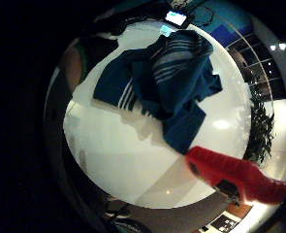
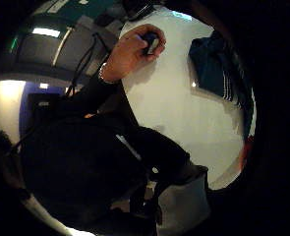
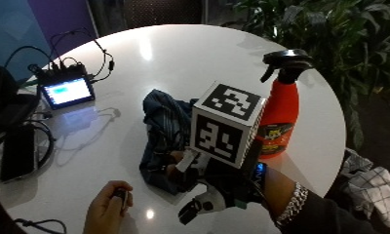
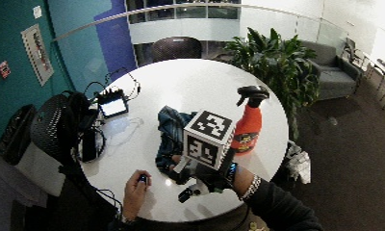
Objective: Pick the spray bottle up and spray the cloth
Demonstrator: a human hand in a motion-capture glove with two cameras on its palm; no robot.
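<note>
Gloved right hand (image 3: 211,187) near table edge, finger state cannot tell; red plastic spray bottle (image 3: 279,114) upright right of crumpled blue striped cloth (image 3: 165,136). Risk: sideways reach tips tall bottle

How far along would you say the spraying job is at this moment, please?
Nothing looks done yet. The red spray bottle stands upright on the white table, ungripped. The gloved right hand hovers beside the crumpled blue cloth, short of the bottle; its fingers are hidden. Left: grasp the bottle, lift it, spray the cloth.
</note>
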